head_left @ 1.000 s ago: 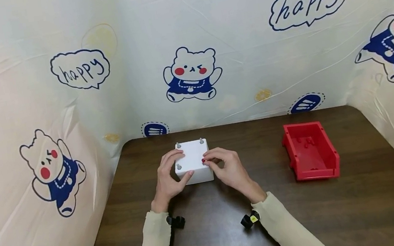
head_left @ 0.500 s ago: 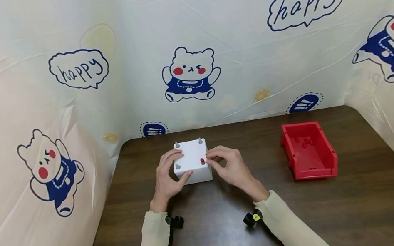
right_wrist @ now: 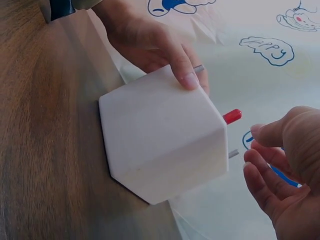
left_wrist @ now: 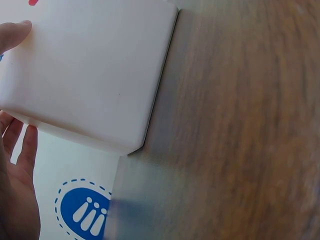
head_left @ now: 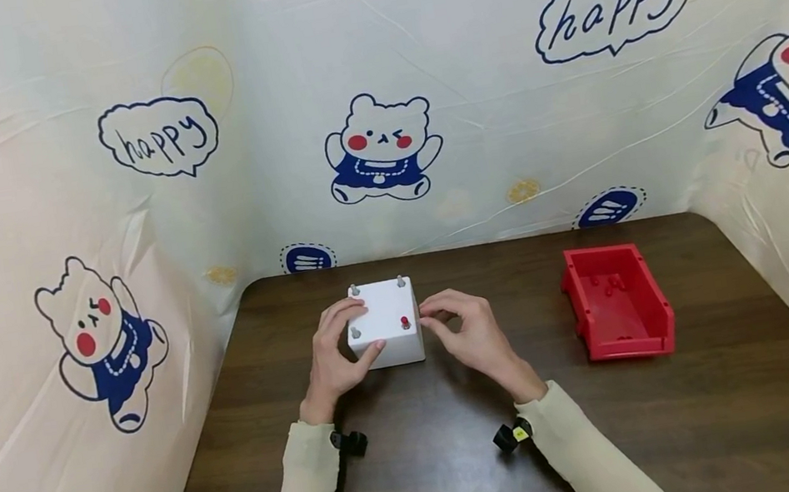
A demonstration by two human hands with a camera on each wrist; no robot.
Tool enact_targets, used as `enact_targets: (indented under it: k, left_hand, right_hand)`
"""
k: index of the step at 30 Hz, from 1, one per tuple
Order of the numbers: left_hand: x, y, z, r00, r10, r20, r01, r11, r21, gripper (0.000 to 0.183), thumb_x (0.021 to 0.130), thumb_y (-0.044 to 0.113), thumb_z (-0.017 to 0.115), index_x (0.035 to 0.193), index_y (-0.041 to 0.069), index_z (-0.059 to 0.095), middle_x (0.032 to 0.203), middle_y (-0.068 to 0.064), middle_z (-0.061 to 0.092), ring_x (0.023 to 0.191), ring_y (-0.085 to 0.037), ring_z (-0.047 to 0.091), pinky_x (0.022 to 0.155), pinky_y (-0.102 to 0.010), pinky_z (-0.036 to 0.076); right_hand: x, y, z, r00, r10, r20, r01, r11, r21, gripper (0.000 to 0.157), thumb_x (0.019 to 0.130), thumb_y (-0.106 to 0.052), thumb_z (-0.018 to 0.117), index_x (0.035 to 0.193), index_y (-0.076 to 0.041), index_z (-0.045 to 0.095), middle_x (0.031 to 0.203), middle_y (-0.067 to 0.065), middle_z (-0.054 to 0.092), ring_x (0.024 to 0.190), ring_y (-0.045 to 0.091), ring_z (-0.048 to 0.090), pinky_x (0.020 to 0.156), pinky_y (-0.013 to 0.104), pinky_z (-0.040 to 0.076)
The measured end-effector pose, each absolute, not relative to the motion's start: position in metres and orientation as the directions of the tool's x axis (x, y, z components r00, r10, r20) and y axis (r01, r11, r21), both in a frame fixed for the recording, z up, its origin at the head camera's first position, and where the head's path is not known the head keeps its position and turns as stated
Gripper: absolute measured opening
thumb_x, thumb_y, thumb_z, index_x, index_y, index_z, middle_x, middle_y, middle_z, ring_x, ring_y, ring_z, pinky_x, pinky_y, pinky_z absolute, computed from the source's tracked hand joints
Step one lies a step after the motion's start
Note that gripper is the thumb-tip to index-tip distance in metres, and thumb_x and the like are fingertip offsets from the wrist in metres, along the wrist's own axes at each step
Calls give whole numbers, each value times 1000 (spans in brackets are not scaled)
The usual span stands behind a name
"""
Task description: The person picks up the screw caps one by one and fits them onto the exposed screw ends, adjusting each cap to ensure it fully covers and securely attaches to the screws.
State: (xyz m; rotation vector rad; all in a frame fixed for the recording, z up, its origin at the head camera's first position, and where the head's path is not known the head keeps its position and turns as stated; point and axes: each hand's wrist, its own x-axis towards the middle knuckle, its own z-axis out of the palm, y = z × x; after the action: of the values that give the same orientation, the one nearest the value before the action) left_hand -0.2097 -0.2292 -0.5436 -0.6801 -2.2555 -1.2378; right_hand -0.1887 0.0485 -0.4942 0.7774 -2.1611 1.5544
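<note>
A white box (head_left: 384, 306) stands on the table, with a grey metal post (head_left: 356, 333) and others like it rising from its top corners. Over the near right post sits a small red cap (head_left: 405, 321), which sticks out beyond the box in the right wrist view. My left hand (head_left: 335, 363) grips the box from the left, its thumb at the near top edge and its fingers on the far left side. Just off the right side is my right hand (head_left: 474, 337), fingers loosely bent. In the right wrist view, nothing shows between that hand's thumb and fingers.
To the right stands a red open-front bin (head_left: 632, 349) with several small red pieces (head_left: 608, 283) lying in it. Printed white cloth (head_left: 486, 141) hangs behind the brown wooden table (head_left: 425, 460) and along both sides.
My right hand has let go of the red cap and drawn back to the right, leaving the cap on the post. My left hand keeps its grip on the box.
</note>
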Motion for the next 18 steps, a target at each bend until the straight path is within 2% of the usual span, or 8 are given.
enact_targets:
  k: [5, 18]
  left_hand:
    - [-209, -231, -545, -770, 203, 604, 616, 482, 623, 52, 79, 25, 92, 127, 17, 73, 140, -4, 68, 134, -27, 55, 116, -40, 42]
    - [-209, -231, -545, -771, 211, 601, 616, 489, 618, 52, 80, 27, 91, 128, 17, 72, 141, 0, 66, 136, -24, 54, 117, -40, 41]
  right_hand:
    - [-187, 53, -495, -792, -212, 572, -610, 271, -745, 14, 91, 0, 82, 103, -8, 81, 107, 4, 79, 90, 16, 75, 77, 32, 64]
    - [-187, 64, -497, -777, -202, 597, -630, 268, -729, 14, 92, 1, 81, 102, -9, 81, 107, 5, 79, 90, 20, 75, 75, 38, 64]
